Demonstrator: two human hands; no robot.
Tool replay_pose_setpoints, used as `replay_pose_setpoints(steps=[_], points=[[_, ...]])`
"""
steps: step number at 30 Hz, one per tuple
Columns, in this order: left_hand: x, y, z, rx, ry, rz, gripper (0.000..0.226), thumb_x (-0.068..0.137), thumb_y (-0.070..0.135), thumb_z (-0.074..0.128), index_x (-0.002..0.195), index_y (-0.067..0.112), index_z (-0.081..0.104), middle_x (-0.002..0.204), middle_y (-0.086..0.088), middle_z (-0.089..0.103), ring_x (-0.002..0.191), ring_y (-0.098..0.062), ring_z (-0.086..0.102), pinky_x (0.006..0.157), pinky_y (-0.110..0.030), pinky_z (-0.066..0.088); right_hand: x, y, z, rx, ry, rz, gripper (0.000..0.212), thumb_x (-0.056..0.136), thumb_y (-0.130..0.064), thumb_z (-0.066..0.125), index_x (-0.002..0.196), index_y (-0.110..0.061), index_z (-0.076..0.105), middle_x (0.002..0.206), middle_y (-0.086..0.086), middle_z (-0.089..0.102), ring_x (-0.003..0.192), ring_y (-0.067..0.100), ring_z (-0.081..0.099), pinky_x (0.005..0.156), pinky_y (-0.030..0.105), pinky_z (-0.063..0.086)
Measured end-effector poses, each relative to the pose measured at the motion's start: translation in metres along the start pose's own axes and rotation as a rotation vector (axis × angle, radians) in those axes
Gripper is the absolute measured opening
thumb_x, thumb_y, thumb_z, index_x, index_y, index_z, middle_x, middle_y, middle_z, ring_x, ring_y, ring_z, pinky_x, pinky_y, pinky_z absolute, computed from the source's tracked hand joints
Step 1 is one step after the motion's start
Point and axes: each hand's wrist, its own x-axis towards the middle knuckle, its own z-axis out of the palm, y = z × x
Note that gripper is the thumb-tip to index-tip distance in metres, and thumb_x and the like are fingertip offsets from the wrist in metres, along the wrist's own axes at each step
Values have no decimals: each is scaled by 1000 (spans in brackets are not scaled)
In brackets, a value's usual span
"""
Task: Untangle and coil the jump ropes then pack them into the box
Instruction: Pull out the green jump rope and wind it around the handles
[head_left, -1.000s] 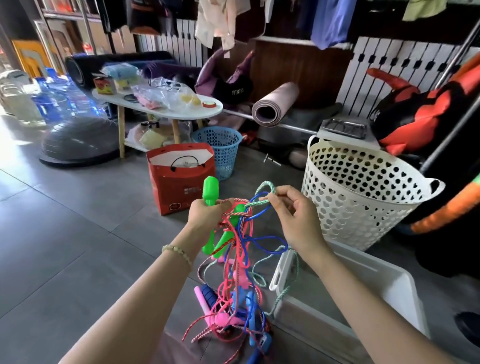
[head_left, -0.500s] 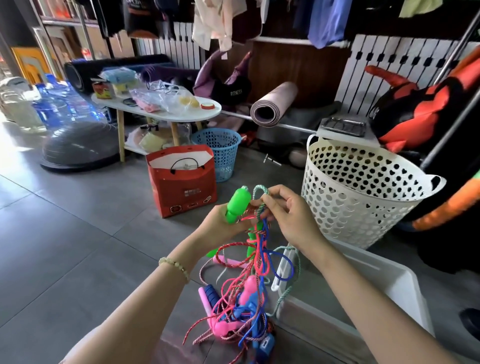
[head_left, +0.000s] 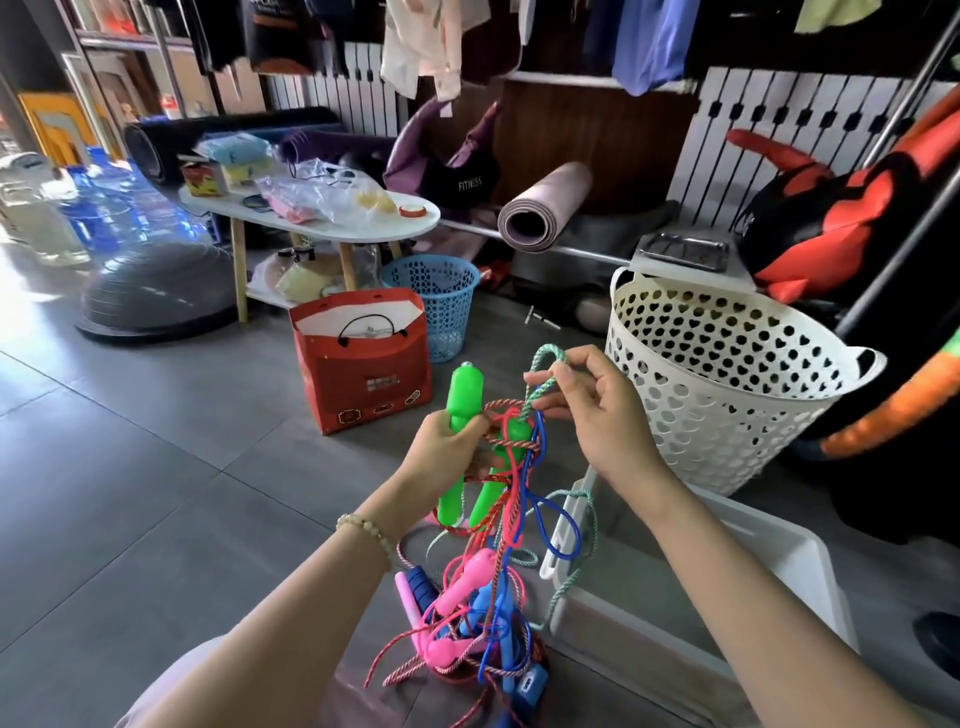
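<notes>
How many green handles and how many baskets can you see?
Green handles: 2
White basket: 1
Blue basket: 1
Total: 4

The box (head_left: 779, 551) lies open; white basket (head_left: 727, 415) stands just behind.

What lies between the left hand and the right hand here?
Head view: between the left hand and right hand hangs a second green handle wrapped in red braided rope, blue cord beside it.

"fitness" stands on the dark bag (head_left: 460, 179).
</notes>
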Motion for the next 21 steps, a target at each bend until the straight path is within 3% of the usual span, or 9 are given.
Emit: replay_pose_setpoints(steps=[7, 10, 13, 18, 21], points=[[-7, 1, -1, 70, -160, 8, 32, 92, 40, 56, 79, 11, 61, 56, -1, 59, 44, -9, 51, 45, -18, 44, -4, -4, 1, 93, -52, 2, 13, 99, -11, 43, 87, -12, 49, 96, 5, 71, 68, 13, 67, 67, 22, 54], [-11, 5, -1, -49, -247, -123, 32, 92, 42, 55, 87, 12, 61, 65, -3, 62, 46, -9, 57, 43, -18, 44, -7, -4, 1, 139, -54, -5, 13, 99, -10, 42, 88, -10, 48, 98, 7, 71, 68, 11, 67, 67, 19, 53], [-18, 8, 4, -217, -354, -269, 31, 94, 43, 51, 101, 14, 57, 76, -5, 70, 58, -21, 69, 46, -23, 52, -7, -3, 0, 146, -47, -11, 12, 99, -10, 42, 89, -8, 48, 97, 7, 71, 67, 10, 67, 66, 19, 53], [-14, 11, 10, -304, -170, -194, 31, 95, 34, 52, 105, 5, 53, 87, -11, 68, 56, -27, 70, 52, -31, 59, -2, -1, -7, 87, -29, 19, 14, 99, -13, 43, 86, -13, 49, 90, 6, 71, 64, 10, 63, 65, 23, 53], [-12, 14, 8, -249, -144, -101, 30, 97, 31, 49, 104, 2, 51, 95, -11, 65, 57, -25, 70, 55, -31, 60, -1, -3, -9, -10, -62, 21, 9, 93, -15, 56, 84, -13, 56, 81, 0, 70, 64, 7, 59, 65, 23, 51]])
